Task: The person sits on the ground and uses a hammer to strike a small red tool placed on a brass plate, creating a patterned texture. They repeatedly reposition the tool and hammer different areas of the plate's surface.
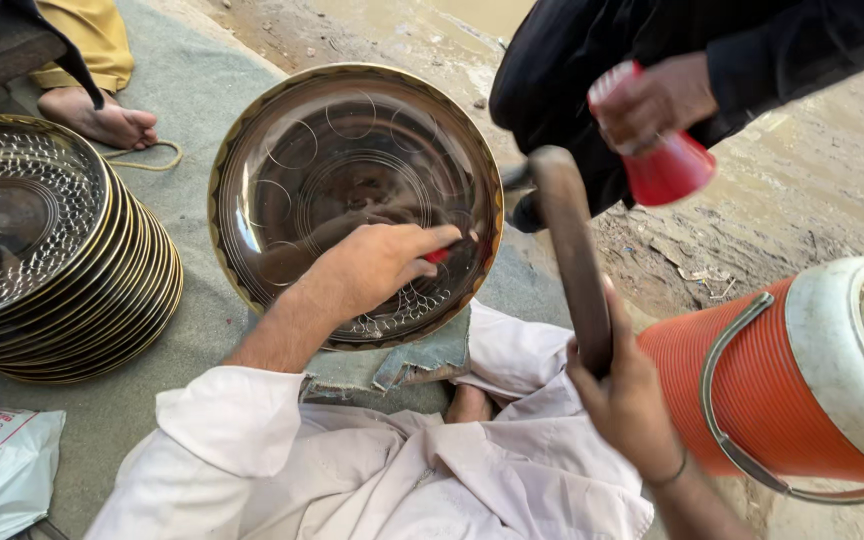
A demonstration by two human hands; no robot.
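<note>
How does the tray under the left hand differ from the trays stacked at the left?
The single tray sits tilted with its face fully in view; the stacked trays are nested in a pile. The single tray carries engraved circles, with a dotted pattern only near its lower rim; the top stacked tray is dotted all over. The left hand presses a small tool on the single tray; no hand touches the stack. Both are round, shiny and gold-rimmed.

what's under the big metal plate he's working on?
A folded scrap of blue-grey cloth sticks out beneath the plate at its near edge, and the grey mat lies below that. How far the cloth reaches under the plate is hidden by the plate itself.
</note>
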